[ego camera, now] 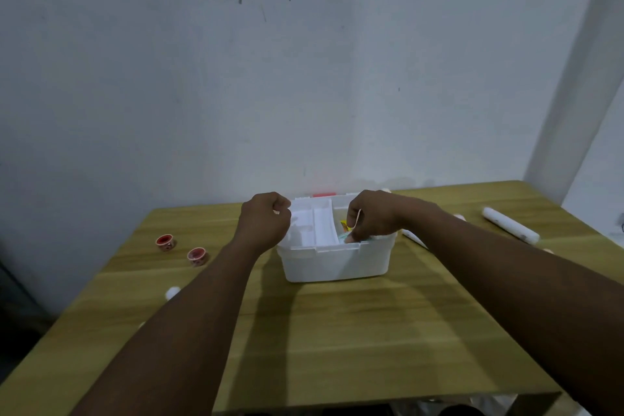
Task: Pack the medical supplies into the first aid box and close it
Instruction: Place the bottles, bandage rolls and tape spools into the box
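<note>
A white first aid box [337,263] stands open on the wooden table [337,331], with a white inner tray [315,226] tilted across its left part. My left hand [265,223] is curled at the box's left rim, and what it grips is hidden. My right hand [374,216] reaches into the right side of the box, fingers pinched on a small teal and yellow packet [345,230]. A red strip [324,194] shows behind the box's far edge.
Two small red jars [165,242] [197,256] stand to the left of the box. A white cotton ball [173,292] lies near the table's left edge. A white roll [510,224] and a white tube [414,237] lie on the right.
</note>
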Motion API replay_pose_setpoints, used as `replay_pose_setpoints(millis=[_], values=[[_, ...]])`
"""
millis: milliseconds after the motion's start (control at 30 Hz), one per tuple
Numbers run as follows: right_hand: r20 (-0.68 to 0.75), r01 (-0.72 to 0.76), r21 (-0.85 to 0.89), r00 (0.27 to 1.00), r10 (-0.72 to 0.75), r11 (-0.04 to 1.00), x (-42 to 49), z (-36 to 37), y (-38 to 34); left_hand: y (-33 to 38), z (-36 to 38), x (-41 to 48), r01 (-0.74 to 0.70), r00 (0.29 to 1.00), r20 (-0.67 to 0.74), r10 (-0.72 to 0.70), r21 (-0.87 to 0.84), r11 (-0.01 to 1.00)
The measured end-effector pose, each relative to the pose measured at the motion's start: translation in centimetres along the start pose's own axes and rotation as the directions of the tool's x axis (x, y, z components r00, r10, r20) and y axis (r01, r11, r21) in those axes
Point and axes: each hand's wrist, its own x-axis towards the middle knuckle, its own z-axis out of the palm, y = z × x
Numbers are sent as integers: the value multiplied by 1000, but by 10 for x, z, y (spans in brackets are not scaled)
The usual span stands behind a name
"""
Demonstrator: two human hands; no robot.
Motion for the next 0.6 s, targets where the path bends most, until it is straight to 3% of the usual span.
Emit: replay_pose_setpoints(millis=[100,200,400,600], values=[[-2,-74,103,997,74,992,1,-2,-1,-2,1,0,5,1000,-1,-5,-7,1000],[80,-237,264,971,223,935,-2,-10,-9,-3,3,0,20,1000,-1,-20,-16,1000],[192,-378,281,923,334,882,1,0,-25,-3,8,-4,29,999,-41,-30,-12,999],[211,-420,355,907,365,835,4,7,-30,-4,9,-5,29,999,-37,-29,-11,1000]])
